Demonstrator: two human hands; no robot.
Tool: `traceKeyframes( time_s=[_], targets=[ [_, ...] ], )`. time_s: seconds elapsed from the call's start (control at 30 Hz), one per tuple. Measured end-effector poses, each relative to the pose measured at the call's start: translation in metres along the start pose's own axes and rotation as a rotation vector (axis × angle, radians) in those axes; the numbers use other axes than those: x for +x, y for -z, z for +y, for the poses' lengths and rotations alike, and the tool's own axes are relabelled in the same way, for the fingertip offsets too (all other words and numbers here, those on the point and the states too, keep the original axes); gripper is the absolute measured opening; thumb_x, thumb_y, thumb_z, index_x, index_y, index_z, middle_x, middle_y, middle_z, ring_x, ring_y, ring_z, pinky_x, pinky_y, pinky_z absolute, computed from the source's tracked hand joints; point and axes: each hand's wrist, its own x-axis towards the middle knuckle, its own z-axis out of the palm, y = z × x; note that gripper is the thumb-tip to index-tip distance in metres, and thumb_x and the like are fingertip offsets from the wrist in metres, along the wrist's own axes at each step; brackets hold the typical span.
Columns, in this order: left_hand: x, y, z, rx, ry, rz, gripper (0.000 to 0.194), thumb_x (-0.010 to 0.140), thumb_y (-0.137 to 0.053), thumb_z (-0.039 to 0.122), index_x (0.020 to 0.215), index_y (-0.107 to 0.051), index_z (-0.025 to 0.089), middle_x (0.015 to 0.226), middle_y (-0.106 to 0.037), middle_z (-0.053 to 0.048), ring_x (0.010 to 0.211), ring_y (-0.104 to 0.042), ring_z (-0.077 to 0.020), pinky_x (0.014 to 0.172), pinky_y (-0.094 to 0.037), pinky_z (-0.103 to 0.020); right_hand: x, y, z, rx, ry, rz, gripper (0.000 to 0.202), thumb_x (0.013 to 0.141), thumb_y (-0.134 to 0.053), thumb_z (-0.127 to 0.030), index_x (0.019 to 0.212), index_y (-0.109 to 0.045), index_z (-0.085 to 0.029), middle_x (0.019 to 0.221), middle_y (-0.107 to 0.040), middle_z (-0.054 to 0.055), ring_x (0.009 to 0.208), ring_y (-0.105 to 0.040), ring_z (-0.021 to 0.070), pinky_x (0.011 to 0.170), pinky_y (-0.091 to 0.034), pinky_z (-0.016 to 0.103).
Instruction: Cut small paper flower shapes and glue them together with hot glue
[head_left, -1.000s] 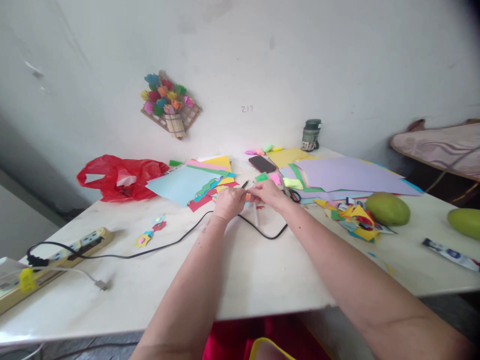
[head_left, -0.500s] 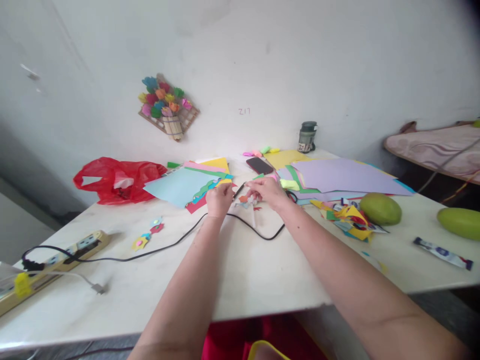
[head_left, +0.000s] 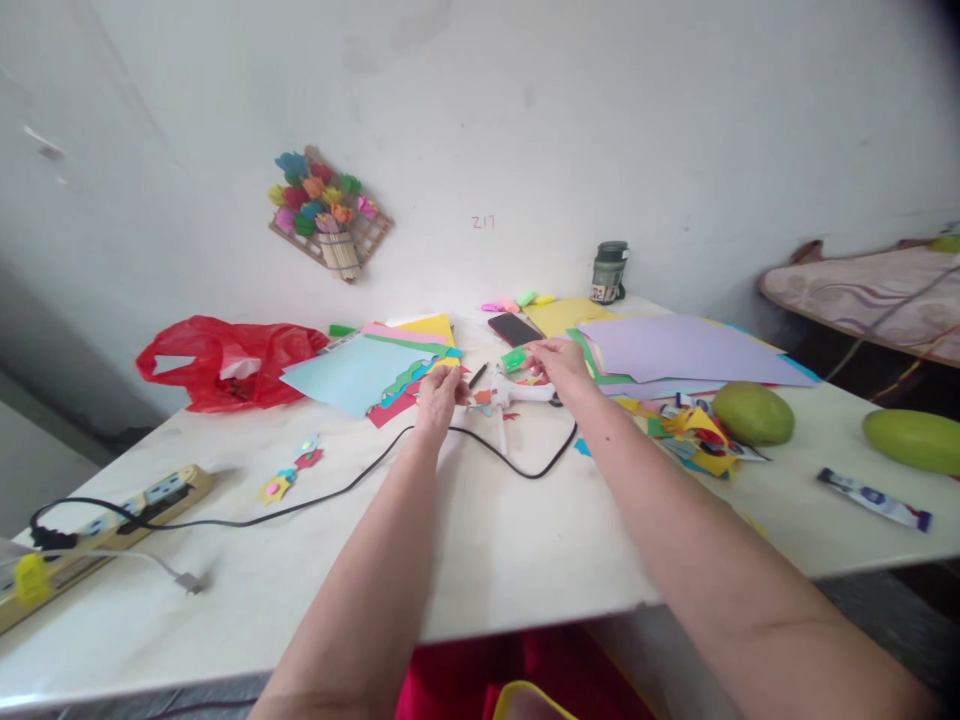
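Observation:
My right hand (head_left: 556,362) pinches a small bright green piece (head_left: 514,360) above the middle of the table. Beneath it lies a white glue-gun-like tool (head_left: 525,391) with a black cord (head_left: 360,476) looping toward the front. My left hand (head_left: 441,395) is nearest the cut paper strips, its fingers curled together; what they hold, if anything, is too small to name. A black pen-like item (head_left: 478,375) lies between the hands. Small paper flowers (head_left: 277,487) rest on the left of the table.
Coloured paper sheets (head_left: 675,348) lie at the back right, near a phone (head_left: 516,329). Paper scraps (head_left: 697,437), green mangoes (head_left: 752,413) and a tube (head_left: 874,500) are on the right. A red bag (head_left: 232,362) and power strip (head_left: 150,515) occupy the left.
The green piece is now in my right hand, which has moved slightly right and up, uncovering the white tool. My left hand has shifted a little; the black item lies apart from both hands.

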Motion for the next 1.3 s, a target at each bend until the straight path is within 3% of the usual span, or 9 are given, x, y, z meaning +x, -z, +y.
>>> traceKeyframes(
  time_s=[0.13,0.27,0.47,0.57,0.77,0.97,1.13,1.23,1.3],
  targets=[
    [-0.004,-0.003,0.007,-0.002,0.0,-0.035,0.031,0.076,-0.051,0.039,0.055,-0.042,0.019,0.042,-0.047,0.003,0.036,-0.038,-0.0072,0.04,-0.038,-0.021,0.002,-0.006,0.011,-0.191,0.07,-0.083,0.018,0.08,-0.053,-0.023,0.081,-0.068,-0.012,0.06,-0.066,0.003,0.043,-0.051,0.0083,0.043,-0.04,0.019],
    [-0.006,0.001,0.011,-0.018,0.008,0.028,0.032,0.075,-0.053,0.039,0.053,-0.042,0.019,0.037,-0.041,0.004,0.034,-0.032,-0.0066,0.039,-0.037,-0.021,-0.005,-0.016,0.018,-0.654,0.261,-0.15,0.021,0.082,-0.053,-0.029,0.082,-0.071,-0.018,0.077,-0.072,0.005,0.07,-0.064,0.0157,0.063,-0.045,0.025],
    [-0.003,0.006,0.002,-0.084,0.002,0.143,0.028,0.066,-0.065,0.04,0.059,-0.053,0.016,0.042,-0.048,0.005,0.036,-0.037,-0.0057,0.04,-0.037,-0.02,-0.012,-0.048,0.007,-1.181,0.705,-0.326,0.025,0.084,-0.049,-0.022,0.093,-0.073,-0.02,0.096,-0.071,0.01,0.097,-0.059,0.0257,0.089,-0.035,0.039],
    [-0.002,0.004,-0.001,-0.099,-0.016,0.185,0.027,0.062,-0.069,0.036,0.056,-0.052,0.016,0.042,-0.048,0.005,0.037,-0.038,-0.0057,0.041,-0.038,-0.021,-0.006,-0.068,-0.002,-1.325,0.741,-0.464,0.021,0.079,-0.057,-0.017,0.093,-0.072,-0.016,0.093,-0.07,0.015,0.101,-0.057,0.0271,0.093,-0.03,0.04],
    [-0.004,0.002,-0.001,-0.13,-0.051,0.222,0.027,0.062,-0.069,0.036,0.057,-0.052,0.017,0.041,-0.047,0.006,0.035,-0.037,-0.0057,0.038,-0.032,-0.02,0.008,-0.098,0.001,-1.253,0.563,-0.569,0.014,0.064,-0.066,-0.002,0.069,-0.068,-0.014,0.084,-0.07,0.013,0.1,-0.059,0.0264,0.101,-0.026,0.042],
    [-0.003,0.005,-0.004,-0.101,-0.05,0.203,0.034,0.069,-0.062,0.043,0.053,-0.047,0.017,0.041,-0.048,0.004,0.033,-0.035,-0.005,0.036,-0.025,-0.02,0.014,-0.108,0.008,-1.026,0.63,-0.605,0.032,0.067,-0.062,0.0,0.044,-0.051,-0.019,0.054,-0.06,0.001,0.09,-0.06,0.0185,0.096,-0.033,0.03],
    [-0.003,0.004,-0.005,-0.129,-0.036,0.244,0.031,0.069,-0.062,0.043,0.059,-0.046,0.018,0.041,-0.048,0.005,0.032,-0.035,-0.0053,0.036,-0.026,-0.02,0.019,-0.101,0.007,-1.213,0.835,-0.701,0.016,0.071,-0.059,-0.003,0.075,-0.066,-0.017,0.087,-0.069,0.008,0.097,-0.061,0.0231,0.087,-0.039,0.031],
    [-0.004,0.003,-0.003,-0.166,-0.027,0.262,0.029,0.07,-0.06,0.041,0.06,-0.045,0.018,0.043,-0.048,0.005,0.034,-0.036,-0.0056,0.036,-0.027,-0.019,0.023,-0.09,0.002,-1.364,0.955,-0.634,0.03,0.078,-0.054,-0.007,0.105,-0.063,-0.015,0.105,-0.066,0.013,0.098,-0.06,0.0254,0.081,-0.041,0.033],
    [-0.005,0.002,-0.002,-0.167,-0.014,0.242,0.03,0.072,-0.057,0.04,0.057,-0.044,0.018,0.043,-0.048,0.004,0.035,-0.037,-0.0059,0.037,-0.027,-0.02,0.027,-0.079,-0.004,-1.395,0.951,-0.602,0.033,0.081,-0.047,-0.006,0.11,-0.061,-0.016,0.106,-0.066,0.013,0.093,-0.062,0.0241,0.074,-0.043,0.032]
  ],
)
